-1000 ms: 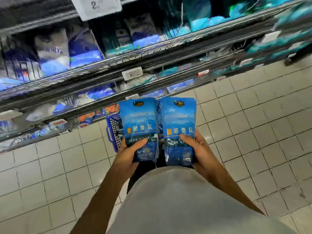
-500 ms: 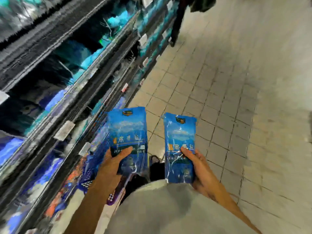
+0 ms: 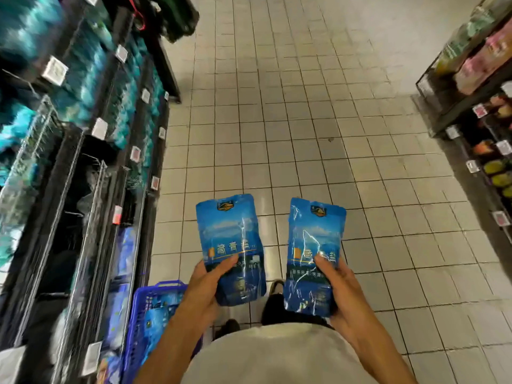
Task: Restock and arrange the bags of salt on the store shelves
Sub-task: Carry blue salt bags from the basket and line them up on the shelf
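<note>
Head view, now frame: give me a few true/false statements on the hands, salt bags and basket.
1. Each hand holds one blue salt bag. True: left hand grips the left salt bag, right hand grips the right salt bag.
2. The two bags overlap. False: floor tiles show between them.
3. A blue basket sits on the floor by the shelves at the person's left. True.
4. The basket is red. False: it is blue.

Left hand [image 3: 205,284] and right hand [image 3: 339,289] each grip a bag, thumbs on top.
</note>
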